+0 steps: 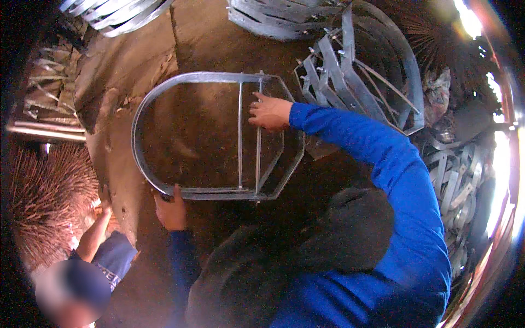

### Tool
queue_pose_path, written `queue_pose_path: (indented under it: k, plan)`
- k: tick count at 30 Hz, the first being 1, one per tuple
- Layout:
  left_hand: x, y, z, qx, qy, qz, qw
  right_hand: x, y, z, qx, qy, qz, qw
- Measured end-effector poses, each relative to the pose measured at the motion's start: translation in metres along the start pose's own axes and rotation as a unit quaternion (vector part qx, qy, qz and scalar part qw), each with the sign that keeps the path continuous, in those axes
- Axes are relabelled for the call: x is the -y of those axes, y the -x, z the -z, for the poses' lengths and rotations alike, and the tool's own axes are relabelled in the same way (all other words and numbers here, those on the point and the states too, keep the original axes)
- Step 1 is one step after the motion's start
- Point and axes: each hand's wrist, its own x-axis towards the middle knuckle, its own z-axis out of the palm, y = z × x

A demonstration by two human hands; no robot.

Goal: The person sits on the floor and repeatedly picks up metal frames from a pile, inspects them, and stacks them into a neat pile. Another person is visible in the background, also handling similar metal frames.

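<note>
A grey metal frame (141, 158), rounded at the left and angular at the right, is in front of me. Two thin rods (240, 147) cross it side by side. My left hand (171, 210) grips the near left part of the rim, thumb over the edge. Farther off, my right hand (269, 112) has its fingers curled round the right rod. The palm side of that hand is hidden.
Similar metal frames (350, 71) are stacked at the far right, and more banded metal (123, 13) lies at the far left. Loose metal strips (456, 180) pile up at the right. A person (112, 254) sits close at the lower left, beside bundled brown rods (49, 197).
</note>
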Motion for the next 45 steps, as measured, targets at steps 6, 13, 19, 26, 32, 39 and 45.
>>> queue_pose_path:
  k: [6, 13, 19, 26, 32, 39, 45]
  plan:
    - [0.037, 0.072, -0.061, 0.368, 0.101, 0.071, 0.922, -0.062, -0.038, 0.003, -0.256, -0.151, -0.257, 0.92]
    - [0.021, 0.091, -0.108, 0.287, 0.204, 0.013, 0.936, -0.084, -0.041, -0.004, -0.04, -0.2, -0.351, 0.914]
    - [-0.023, 0.077, -0.065, 0.32, 0.329, 0.14, 0.877, -0.064, -0.023, -0.016, -0.162, -0.184, -0.452, 0.858]
    - [-0.03, 0.057, -0.043, 0.323, 0.452, 0.238, 0.797, 0.0, 0.058, -0.095, -0.123, -0.298, -0.594, 0.737]
    - [-0.039, 0.047, -0.02, 0.249, 0.396, 0.19, 0.863, 0.007, 0.031, -0.049, -0.221, -0.243, -0.558, 0.762]
    - [-0.004, 0.053, -0.048, 0.149, 0.226, 0.058, 0.961, 0.018, 0.016, -0.041, -0.328, -0.264, -0.536, 0.731]
    - [0.012, 0.035, -0.071, 0.106, 0.189, 0.039, 0.976, 0.016, -0.002, -0.059, -0.3, -0.228, -0.572, 0.729]
